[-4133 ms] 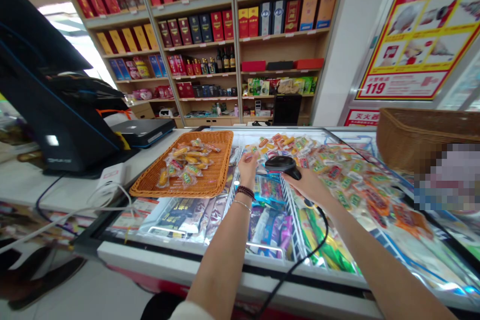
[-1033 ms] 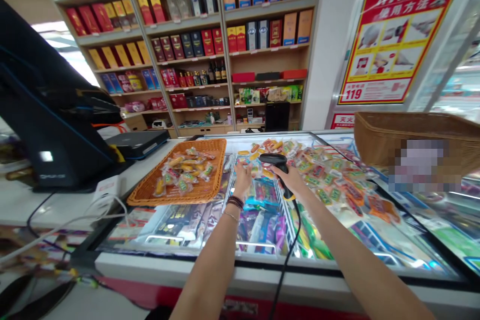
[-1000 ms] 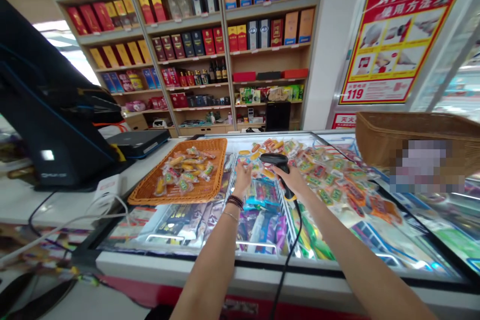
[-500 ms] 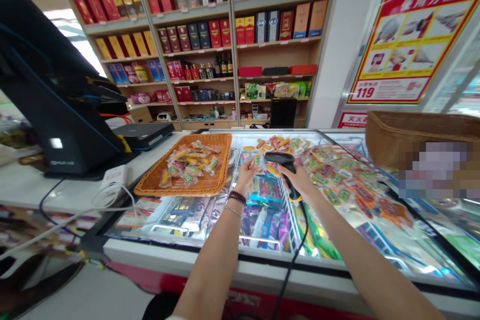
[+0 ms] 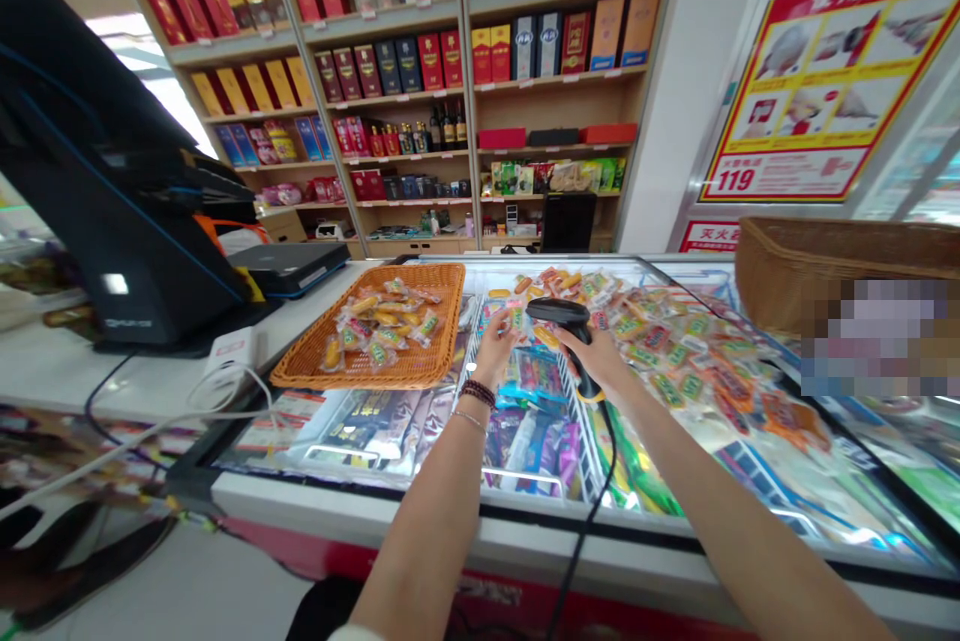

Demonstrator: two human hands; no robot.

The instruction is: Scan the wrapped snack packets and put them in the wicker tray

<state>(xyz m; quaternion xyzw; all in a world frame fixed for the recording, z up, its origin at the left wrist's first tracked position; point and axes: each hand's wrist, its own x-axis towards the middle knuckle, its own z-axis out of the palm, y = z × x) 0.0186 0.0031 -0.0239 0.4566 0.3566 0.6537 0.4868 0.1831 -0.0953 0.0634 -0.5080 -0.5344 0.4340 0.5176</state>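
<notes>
My left hand (image 5: 495, 349) pinches a small clear-wrapped snack with a green label (image 5: 517, 318) above the glass-topped freezer. Just right of it, my right hand (image 5: 597, 357) is wrapped round the handle of a black barcode scanner (image 5: 559, 312), whose head points left toward the snack. The scanner's cable hangs down over the freezer's front edge. Many wrapped snacks (image 5: 652, 333) lie spread on the glass to the right. An orange wicker basket (image 5: 289, 371) holding several similar snacks stands left of my left hand.
At the left are a dark checkout terminal (image 5: 150, 251), a flat black device (image 5: 289, 266) and a white box with cables (image 5: 231, 351). A brown basket (image 5: 780, 266) stands at the right. Shelves of boxes (image 5: 405, 101) line the back. A person's foot (image 5: 97, 561) shows lower left.
The wrapped snack in my left hand has turned slightly, showing more of its label toward the scanner. Both hands keep nearly the same places. A person's foot at the lower left has shifted.
</notes>
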